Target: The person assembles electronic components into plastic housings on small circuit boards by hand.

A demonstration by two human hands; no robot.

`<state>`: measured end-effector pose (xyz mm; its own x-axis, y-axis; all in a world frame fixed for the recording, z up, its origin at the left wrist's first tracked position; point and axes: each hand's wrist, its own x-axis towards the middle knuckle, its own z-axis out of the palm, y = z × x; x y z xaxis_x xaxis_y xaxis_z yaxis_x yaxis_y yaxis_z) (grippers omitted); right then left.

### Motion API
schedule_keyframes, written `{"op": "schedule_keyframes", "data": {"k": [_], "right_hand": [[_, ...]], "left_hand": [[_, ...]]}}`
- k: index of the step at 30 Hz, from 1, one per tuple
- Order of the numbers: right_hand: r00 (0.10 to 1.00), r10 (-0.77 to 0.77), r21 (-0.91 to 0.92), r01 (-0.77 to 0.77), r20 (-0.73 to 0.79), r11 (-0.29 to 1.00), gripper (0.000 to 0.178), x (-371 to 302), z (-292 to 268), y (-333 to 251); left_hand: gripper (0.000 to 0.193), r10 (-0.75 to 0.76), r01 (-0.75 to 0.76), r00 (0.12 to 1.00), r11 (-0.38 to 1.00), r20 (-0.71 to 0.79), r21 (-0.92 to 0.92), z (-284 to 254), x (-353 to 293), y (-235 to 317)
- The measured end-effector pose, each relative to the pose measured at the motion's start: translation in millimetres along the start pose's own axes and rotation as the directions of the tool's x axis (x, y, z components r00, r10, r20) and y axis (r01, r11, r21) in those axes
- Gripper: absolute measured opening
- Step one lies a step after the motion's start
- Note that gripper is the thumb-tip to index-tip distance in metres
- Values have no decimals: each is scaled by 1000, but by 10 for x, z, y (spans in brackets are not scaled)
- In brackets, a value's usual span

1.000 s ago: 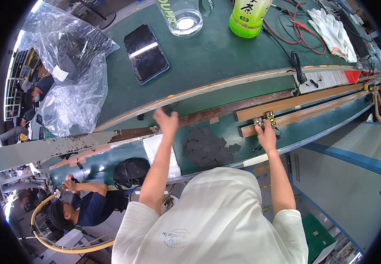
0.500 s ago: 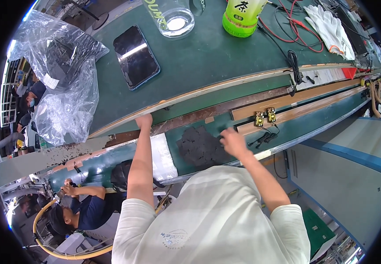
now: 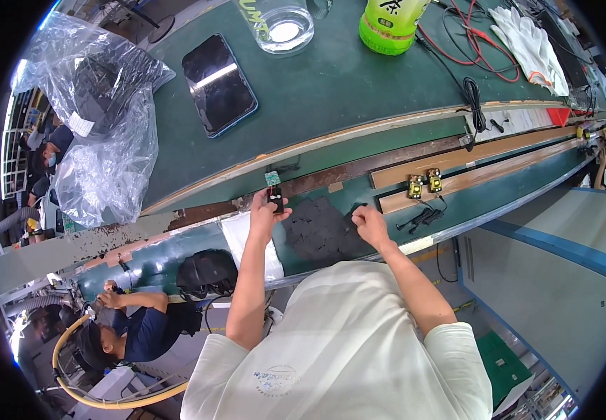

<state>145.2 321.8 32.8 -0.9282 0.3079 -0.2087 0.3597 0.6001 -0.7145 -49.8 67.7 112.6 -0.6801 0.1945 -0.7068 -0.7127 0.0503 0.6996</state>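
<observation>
My left hand (image 3: 263, 215) is closed around a small black casing (image 3: 275, 204). A little green circuit board (image 3: 272, 179) sticks up at the casing's far end, joined to it by what looks like a thin wire. To the right, my right hand (image 3: 371, 227) pinches a small dark grey piece (image 3: 356, 208) at the edge of a pile of flat dark grey pieces (image 3: 317, 227). The pile lies on the green bench between both hands. Under my left wrist is a white sheet (image 3: 269, 260).
Two yellow-and-black parts (image 3: 425, 184) with black cables (image 3: 425, 218) sit by the wooden strips (image 3: 485, 164). A raised green shelf holds a phone (image 3: 219, 84), a clear cup (image 3: 283, 31), a green-labelled bottle (image 3: 388, 28), white gloves (image 3: 527, 45) and a plastic bag (image 3: 110, 140). Co-worker (image 3: 121, 329) at left.
My left hand has come out from under the shelf edge, toward me and right, bringing the black casing with its circuit board. My right hand stays by the pile, now with a dark piece showing.
</observation>
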Motion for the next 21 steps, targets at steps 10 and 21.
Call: {"op": "schedule_keyframes", "data": {"k": [10, 21], "right_hand": [[968, 200, 645, -249, 149, 722, 10, 168, -851, -1306], [825, -235, 148, 355, -514, 923, 12, 101, -1461, -2036]], "left_hand": [[60, 238, -265, 926, 963, 293, 56, 615, -794, 650], [35, 189, -313, 822, 938, 537, 148, 1150, -1435, 780]]}}
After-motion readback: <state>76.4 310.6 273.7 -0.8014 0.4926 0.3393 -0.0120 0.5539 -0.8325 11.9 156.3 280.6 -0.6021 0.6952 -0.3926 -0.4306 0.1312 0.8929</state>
